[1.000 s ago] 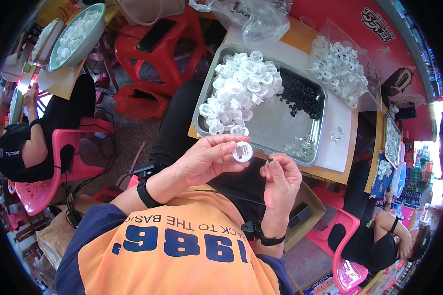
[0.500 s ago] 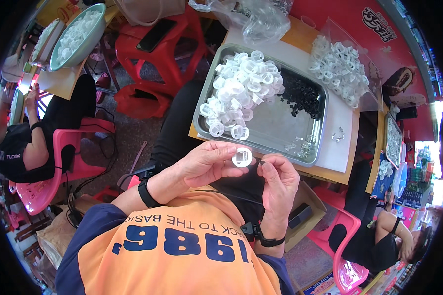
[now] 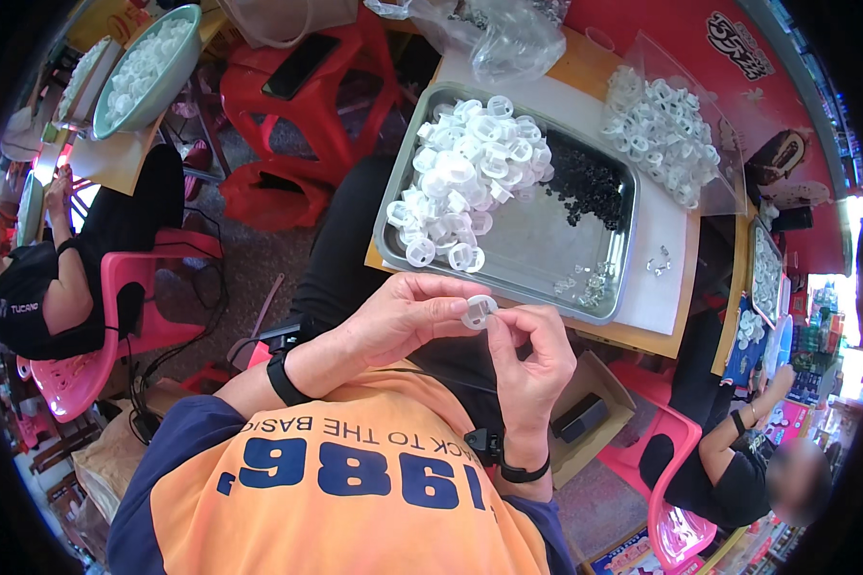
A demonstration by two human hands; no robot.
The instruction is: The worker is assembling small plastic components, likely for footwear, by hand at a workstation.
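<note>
Tray on table, red wall beyond — left fingers pinch white cap — right fingers, hold unclear.

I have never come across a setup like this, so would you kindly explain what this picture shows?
There is no machine here, only a person's bare hands. The view comes from a fisheye camera on that person's head, looking down, so straight edges bend. The left hand holds a small round white piece; the right hand meets it with its fingertips, and anything pinched there is hidden. Beyond, on the table, sits a metal tray holding a heap of white plastic pieces, a pile of small black parts and a few tiny clear bits.
</note>
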